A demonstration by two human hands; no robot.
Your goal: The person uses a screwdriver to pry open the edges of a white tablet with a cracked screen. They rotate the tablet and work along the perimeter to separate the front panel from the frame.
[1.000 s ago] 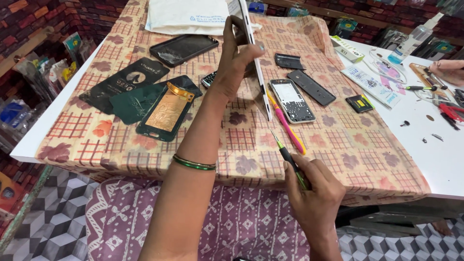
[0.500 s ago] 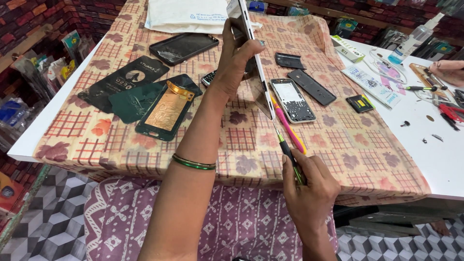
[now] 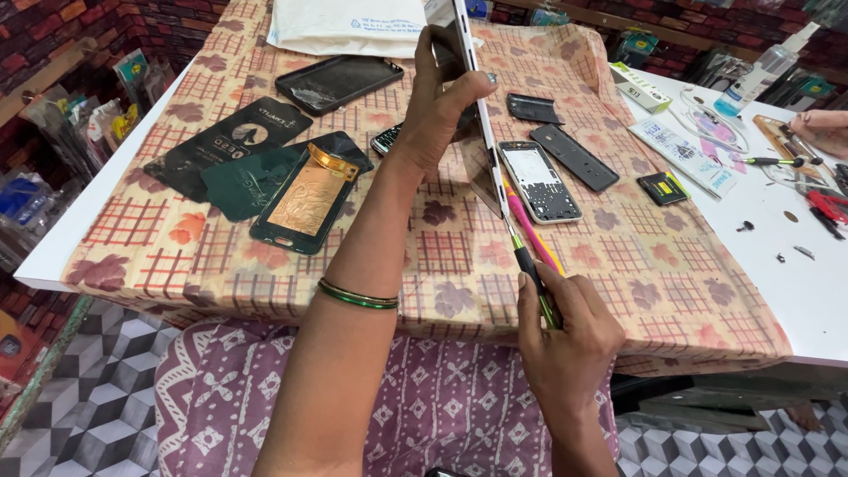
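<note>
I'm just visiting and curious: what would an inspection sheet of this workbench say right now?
Surface: white table partly covered by a checked, leaf-patterned cloth.
Job's things: a thin phone panel held upright on edge; a green-handled screwdriver with its tip at the panel's lower edge.
Clutter: keypad phone frame, dark back cover, copper-backed phone, cracked black screen, small battery, white padded envelope, spray bottle.
Hands: left hand grips the panel; right hand grips the screwdriver; another person's hand at far right.
Cables: thin white cord by the packets.
Surroundings: brick wall, patterned floor tiles.
</note>
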